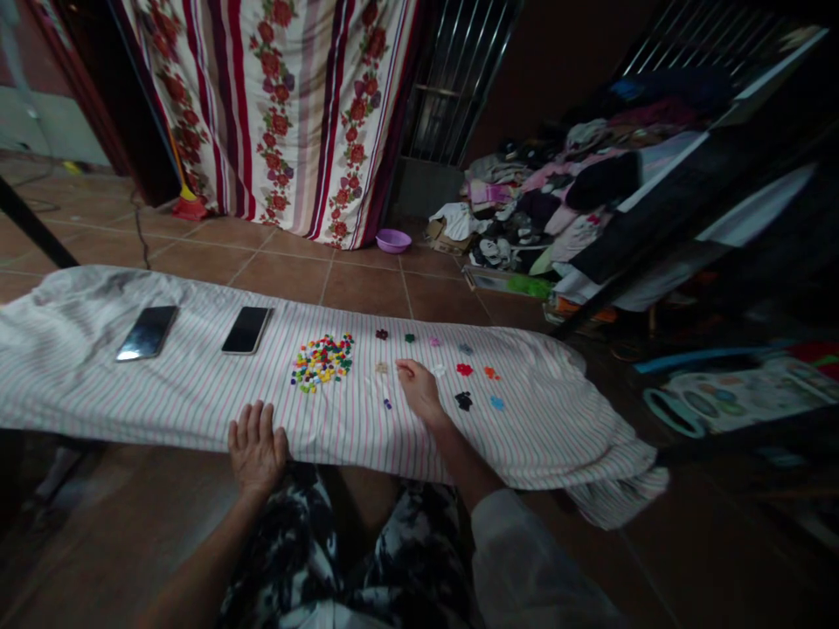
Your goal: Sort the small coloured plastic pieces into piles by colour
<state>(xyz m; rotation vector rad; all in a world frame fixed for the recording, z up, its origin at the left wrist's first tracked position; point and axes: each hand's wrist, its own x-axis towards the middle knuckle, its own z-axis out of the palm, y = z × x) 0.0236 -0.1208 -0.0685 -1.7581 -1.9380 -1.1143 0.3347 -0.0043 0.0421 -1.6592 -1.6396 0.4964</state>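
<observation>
My left hand lies flat at the near edge of the striped cloth, fingers stretched out, holding nothing. My right hand is over the cloth with thumb and fingertips pinched together; whatever is in them, if anything, is too small to make out. Just left of those fingertips is a little beige cluster of small pieces. A heap of mixed coloured small cube-like pieces spreads farther left. Single-colour clusters surround the right hand, among them purple, red, black, orange and blue.
Two dark-screened phones, one farther left and one nearer the heap, lie on the cloth. Beyond it are a flowered curtain, a purple basin on the tiled floor, and piled clothes at right.
</observation>
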